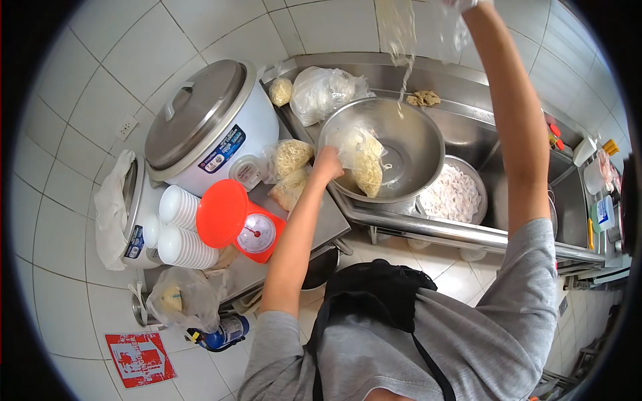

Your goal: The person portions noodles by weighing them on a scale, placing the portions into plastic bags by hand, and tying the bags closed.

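My left hand (328,165) is closed on the gathered part of a clear plastic bag of noodles (368,170), which rests inside the left side of a large steel bowl (428,150). High above the bowl, my right hand (470,3) is mostly cut off by the top edge, so its fingers are hidden. Clear plastic (455,27) hangs beside it. Pale noodle strands (401,43) dangle from the top of the view toward the bowl, blurred; what holds them is out of view.
A red kitchen scale (257,234), stacked white bowls (187,248), a large rice cooker (210,127) and bagged noodles (292,157) stand on the left counter. A pan of pale cut pieces (451,194) sits in the sink right of the bowl. More plastic bags (324,93) lie behind.
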The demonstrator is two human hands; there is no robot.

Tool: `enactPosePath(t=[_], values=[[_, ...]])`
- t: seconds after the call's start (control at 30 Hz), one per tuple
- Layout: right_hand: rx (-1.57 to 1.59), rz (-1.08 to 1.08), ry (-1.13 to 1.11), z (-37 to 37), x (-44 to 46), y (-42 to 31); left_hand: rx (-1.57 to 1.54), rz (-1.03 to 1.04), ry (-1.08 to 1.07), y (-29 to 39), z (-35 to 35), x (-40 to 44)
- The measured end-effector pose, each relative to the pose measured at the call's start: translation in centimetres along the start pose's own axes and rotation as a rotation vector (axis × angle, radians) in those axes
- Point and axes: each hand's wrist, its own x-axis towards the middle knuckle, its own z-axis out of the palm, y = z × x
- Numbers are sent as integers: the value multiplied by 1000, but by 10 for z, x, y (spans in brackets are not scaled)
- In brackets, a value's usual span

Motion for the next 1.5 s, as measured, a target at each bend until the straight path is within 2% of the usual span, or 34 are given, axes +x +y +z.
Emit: enactPosePath(t=[0.03, 0.13, 0.17, 0.2, 0.23, 0.27, 0.33, 0.4, 0.5, 0.6, 0.7, 0.77, 0.83, 0.93, 1.07, 1.17, 1.2, 1.3, 1.37, 1.43, 1.5], values=[[102, -91, 10, 12, -14, 14, -61, -60, -50, 3, -2, -4], [12, 243, -403, 41, -75, 66, -245, 21, -53, 17, -11, -22], [-62, 225, -293, 98, -129, 152, -274, 46, -75, 21, -18, -27], [-8, 163, -480, 88, -160, 129, -303, 74, -103, 25, -22, -31], [-204, 219, -797, 100, -183, 151, -335, 101, -128, 30, -27, -37], [-194, 147, -1086, 115, -211, 179, -334, 123, -125, 34, -32, -42], [-79, 168, -1283, 115, -249, 194, -325, 166, -122, 45, -44, -52], [165, 185, -1163, 105, -239, 139, -339, 183, -129, 56, -55, -58], [21, 131, -1008, 138, -274, 126, -344, 192, -128, 63, -57, -58], [-119, 233, -1028, 169, -280, 128, -375, 170, -130, 53, -57, -55], [287, 492, -1087, 139, -235, 104, -403, 120, -113, 41, -65, -59], [262, 378, -1026, 124, -199, 76, -435, 101, -137, 29, -58, -51], [146, 170, -1101, 109, -162, 41, -450, 69, -174, 30, -52, -48], [-14, -6, -1066, 128, -141, 24, -478, 53, -163, 28, -44, -46], [192, -196, -981, 165, -150, 30, -510, 48, -120, 17, -37, -45], [363, -49, -1006, 167, -164, 25, -546, 22, -129, 15, -40, -51], [265, 12, -1058, 172, -166, 31, -556, 41, -105, 11, -40, -51], [125, 20, -928, 207, -199, 76, -570, 86, -54, 5, -37, -51], [199, 95, -939, 212, -215, 82, -544, 100, -43, 12, -44, -58], [237, 410, -1172, 204, -203, 61, -566, 124, 1, 15, -54, -64], [256, 271, -1060, 201, -184, 50, -555, 142, 61, 23, -74, -75]])
